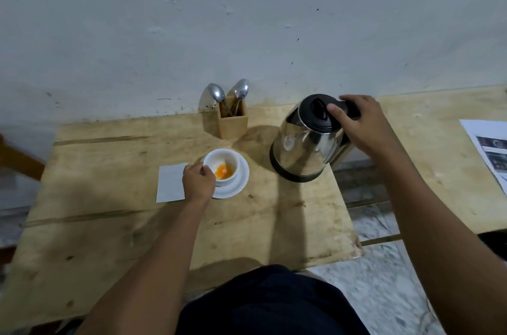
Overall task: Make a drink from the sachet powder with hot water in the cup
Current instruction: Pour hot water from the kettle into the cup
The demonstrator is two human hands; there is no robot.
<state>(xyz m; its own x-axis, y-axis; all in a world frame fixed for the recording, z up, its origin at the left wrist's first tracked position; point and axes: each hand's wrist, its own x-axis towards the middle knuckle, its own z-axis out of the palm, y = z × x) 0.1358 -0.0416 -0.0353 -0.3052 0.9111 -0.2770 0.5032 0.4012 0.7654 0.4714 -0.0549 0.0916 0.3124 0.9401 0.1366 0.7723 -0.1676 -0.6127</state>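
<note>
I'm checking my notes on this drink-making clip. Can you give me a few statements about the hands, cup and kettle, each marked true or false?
1. The right hand grips the kettle by its handle. True.
2. The cup stands on a saucer. True.
3. The cup is empty. False: orange powder or liquid lies in it.
4. The wooden holder has two spoons in it. True.
5. The left hand rests on the kettle lid. False: it is at the cup.

**Bystanders on your bench**

You have a wooden holder (233, 122) with two spoons (242, 91) standing against the wall, a white paper sheet (168, 183) lying flat on the plywood table (109, 225), and printed pages (491, 150) on the far right.
</note>
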